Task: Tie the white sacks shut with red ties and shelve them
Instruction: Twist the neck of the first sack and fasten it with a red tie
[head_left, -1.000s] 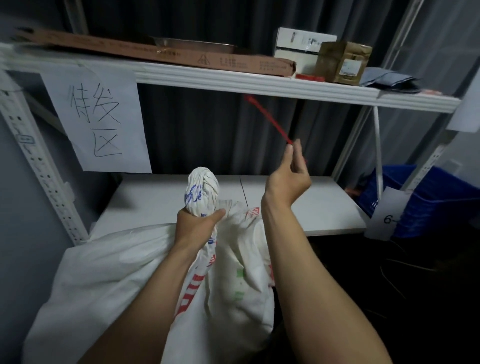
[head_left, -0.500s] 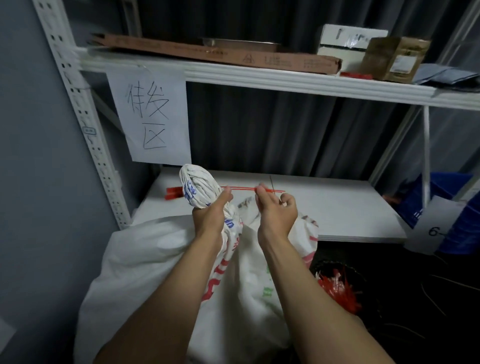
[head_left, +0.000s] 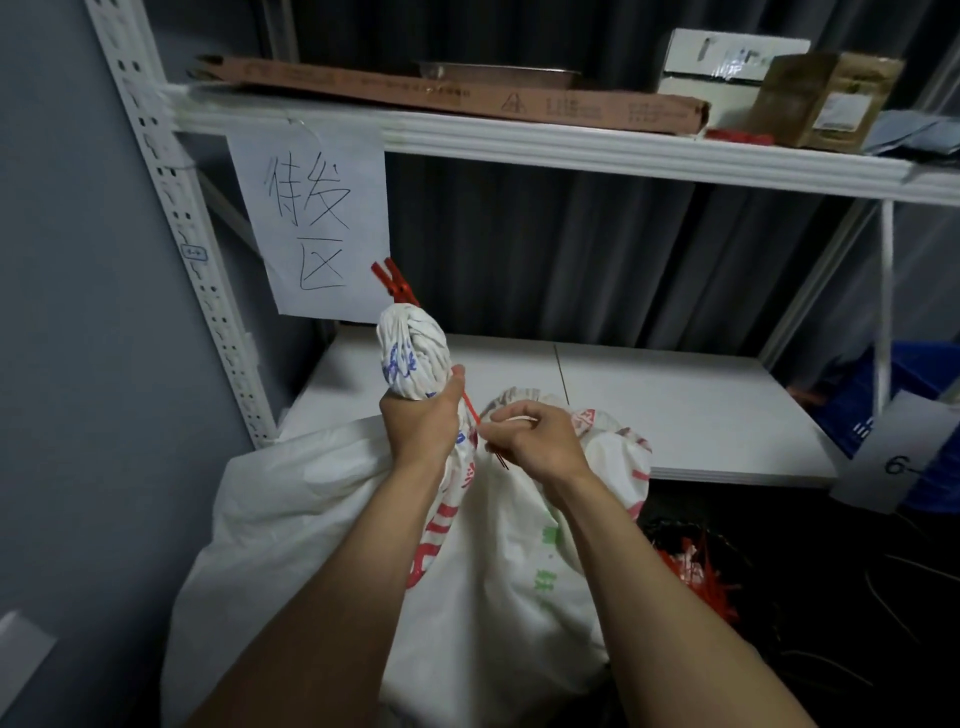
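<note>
Since half a second ago the red tie (head_left: 396, 285) has swung from level to a steep slant, and the right hand (head_left: 535, 441) has dropped to just beside the left thumb. Nearest, below both wrists, the white sack (head_left: 322, 519) slumps full against the front of the lower shelf (head_left: 675, 410). The left hand (head_left: 421, 423) has its fingers wrapped tight round the twisted neck (head_left: 410, 353), which stands up above the knuckles. The right fingers are curled and pinch the tie's tail. From that pinch the strip runs up past the left thumb, and its head end sticks out beyond the top of the neck. I judge the tie placed but not yet looped or locked, so cinching and shelving remain. How the tie passes behind the neck is hidden, and a thin dark sliver under the right fingers is unclear. Whether the bunched cloth beneath them is a second sack I cannot tell. Farther back hangs a paper sign (head_left: 311, 223).
</note>
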